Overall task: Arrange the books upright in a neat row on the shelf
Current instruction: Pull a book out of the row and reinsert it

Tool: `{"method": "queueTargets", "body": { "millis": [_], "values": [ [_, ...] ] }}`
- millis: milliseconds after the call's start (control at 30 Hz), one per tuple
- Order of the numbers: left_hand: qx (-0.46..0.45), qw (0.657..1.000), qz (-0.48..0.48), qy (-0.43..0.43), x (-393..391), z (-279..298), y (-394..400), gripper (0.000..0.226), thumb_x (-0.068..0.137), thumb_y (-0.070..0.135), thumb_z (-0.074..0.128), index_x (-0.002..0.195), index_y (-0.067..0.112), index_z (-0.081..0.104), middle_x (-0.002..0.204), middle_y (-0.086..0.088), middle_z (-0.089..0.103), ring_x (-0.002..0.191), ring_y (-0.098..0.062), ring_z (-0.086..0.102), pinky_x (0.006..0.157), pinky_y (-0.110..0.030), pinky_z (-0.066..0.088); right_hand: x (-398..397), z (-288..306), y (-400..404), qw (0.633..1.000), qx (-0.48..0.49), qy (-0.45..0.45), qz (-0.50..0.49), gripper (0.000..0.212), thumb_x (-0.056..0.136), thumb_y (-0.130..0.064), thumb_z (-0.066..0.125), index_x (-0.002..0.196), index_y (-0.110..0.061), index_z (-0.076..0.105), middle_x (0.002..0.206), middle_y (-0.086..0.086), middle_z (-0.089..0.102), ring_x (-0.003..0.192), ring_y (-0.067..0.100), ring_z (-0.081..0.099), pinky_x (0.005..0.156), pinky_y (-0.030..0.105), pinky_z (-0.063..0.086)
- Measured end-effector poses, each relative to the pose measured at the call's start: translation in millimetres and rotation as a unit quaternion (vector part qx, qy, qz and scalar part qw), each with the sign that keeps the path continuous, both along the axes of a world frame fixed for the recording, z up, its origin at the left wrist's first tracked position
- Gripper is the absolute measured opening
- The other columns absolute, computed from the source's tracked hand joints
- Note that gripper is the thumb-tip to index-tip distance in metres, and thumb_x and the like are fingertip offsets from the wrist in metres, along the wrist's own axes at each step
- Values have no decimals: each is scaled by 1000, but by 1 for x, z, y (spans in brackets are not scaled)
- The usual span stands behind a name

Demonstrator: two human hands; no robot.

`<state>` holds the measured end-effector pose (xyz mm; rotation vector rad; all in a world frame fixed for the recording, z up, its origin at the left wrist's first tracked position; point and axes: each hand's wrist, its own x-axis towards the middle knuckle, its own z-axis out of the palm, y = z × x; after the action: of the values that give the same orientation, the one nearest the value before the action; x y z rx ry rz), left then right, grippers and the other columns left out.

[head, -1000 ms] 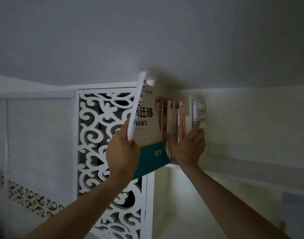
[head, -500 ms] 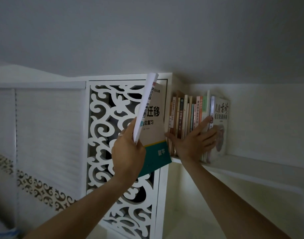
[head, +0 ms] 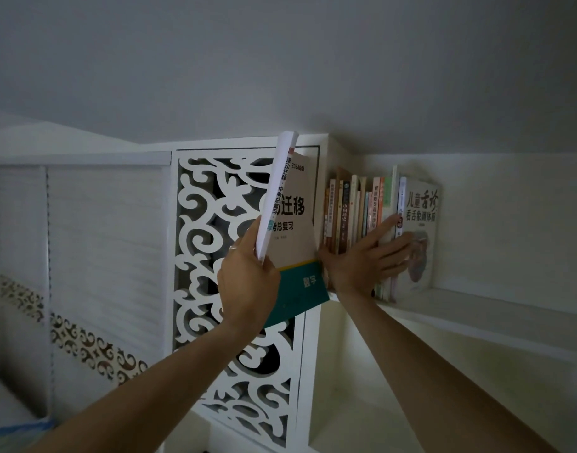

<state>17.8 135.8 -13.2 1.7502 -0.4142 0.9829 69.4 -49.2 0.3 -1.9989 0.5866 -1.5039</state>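
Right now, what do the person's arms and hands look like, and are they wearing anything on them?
Both forearms are bare, with no sleeves, gloves or watch in view. The left hand wears a thin silver-looking ring on one finger. The right hand shows no ring or other item that I can see.

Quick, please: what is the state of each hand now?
Left hand: closed, holding the workbook.
Right hand: open, fingers straight against the row of books.

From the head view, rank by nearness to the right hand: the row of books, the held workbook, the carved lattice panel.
From the right hand:
1. Row of books, under its fingers.
2. Held workbook, just left, in the left hand.
3. Carved lattice panel, farthest left.
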Motion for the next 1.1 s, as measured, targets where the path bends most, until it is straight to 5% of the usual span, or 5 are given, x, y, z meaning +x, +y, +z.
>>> {"method": "queueTargets", "body": {
  "millis": [133, 433, 667, 967, 1100],
  "values": [
    [5, 1000, 7, 3, -2, 1, 0, 65, 95, 4, 57, 149, 37, 43, 125, -1, 67, 101, -22, 66, 66, -42, 66, 4, 1, 1, 1000, -7, 8, 5, 156, 47, -58, 85, 158, -16, -15, 160, 32, -14, 147, 53, -13, 116, 71, 2],
    [-24, 1000, -10, -11, -9, -2, 0, 62, 96, 1, 57, 147, 35, 47, 126, 6, 65, 101, -11, 58, 72, -40, 66, -3, -4, -32, 994, -97, 15, -51, 142, 51, -71, 78, 160, -32, -3, 161, 33, -8, 147, 54, -6, 115, 70, 10],
    [-22, 1000, 1, -9, -11, 0, -3, 64, 96, 1, 58, 149, 34, 45, 128, 2, 67, 100, -12, 58, 71, -42, 66, 2, -7, -34, 994, -102, 19, -33, 139, 52, -101, 52, 161, -30, 0, 162, 29, -11, 149, 51, -6, 116, 69, 8],
    [-24, 1000, 4, -2, -14, -6, -7, 63, 96, 2, 57, 147, 37, 45, 125, 4, 66, 106, -17, 64, 72, -43, 66, 5, -3, -29, 993, -90, 46, -55, 144, 51, -81, 74, 160, -31, -5, 161, 32, -13, 148, 52, -12, 114, 72, 9],
    [-23, 999, 6, -22, -21, -7, -13, 64, 95, 0, 57, 146, 38, 47, 120, 11, 66, 101, -11, 60, 70, -27, 62, 4, -3, -33, 993, -88, 47, -63, 148, 47, -77, 78, 160, -32, -6, 161, 32, -15, 148, 51, -13, 114, 72, 9]
  ]
}}
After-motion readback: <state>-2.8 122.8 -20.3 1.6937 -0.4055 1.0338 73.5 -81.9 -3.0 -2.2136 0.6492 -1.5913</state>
